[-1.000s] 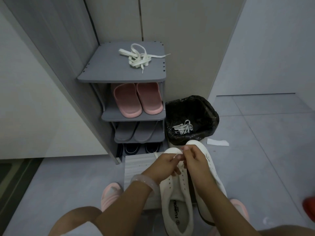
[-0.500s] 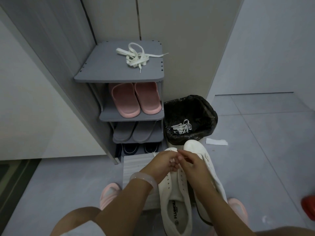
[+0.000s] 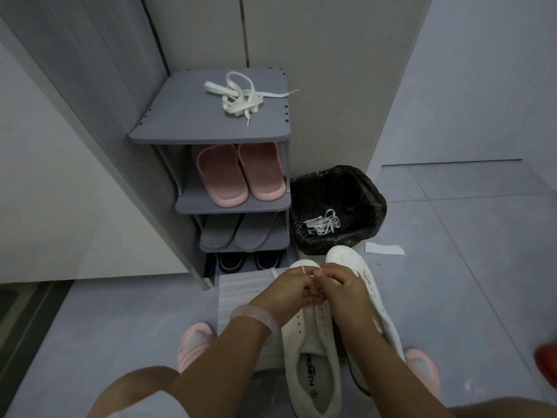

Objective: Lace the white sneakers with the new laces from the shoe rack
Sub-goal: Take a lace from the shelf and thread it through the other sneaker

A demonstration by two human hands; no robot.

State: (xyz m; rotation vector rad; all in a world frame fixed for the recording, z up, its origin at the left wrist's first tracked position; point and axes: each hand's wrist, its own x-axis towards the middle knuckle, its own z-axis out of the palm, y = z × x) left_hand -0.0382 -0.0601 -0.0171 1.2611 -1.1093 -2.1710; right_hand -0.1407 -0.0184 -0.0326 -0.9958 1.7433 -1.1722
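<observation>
Both hands meet at six o'clock over the white leather sneakers (image 3: 313,351): the left hand (image 3: 289,289) and right hand (image 3: 342,285) each pinch the thin white lace (image 3: 275,273). Its tip could slip or miss an eyelet; the spare flat white laces (image 3: 241,96) sit at twelve o'clock on the grey shoe rack (image 3: 180,116).

Grey tiled floor (image 3: 452,267). Grey tiered shoe rack (image 3: 168,131) stands against a beige panelled wall (image 3: 331,70); wood-grain cabinet side (image 3: 90,70) left of the rack, black-lined waste bin (image 3: 373,200) just right of it. Lighting dim, even.
</observation>
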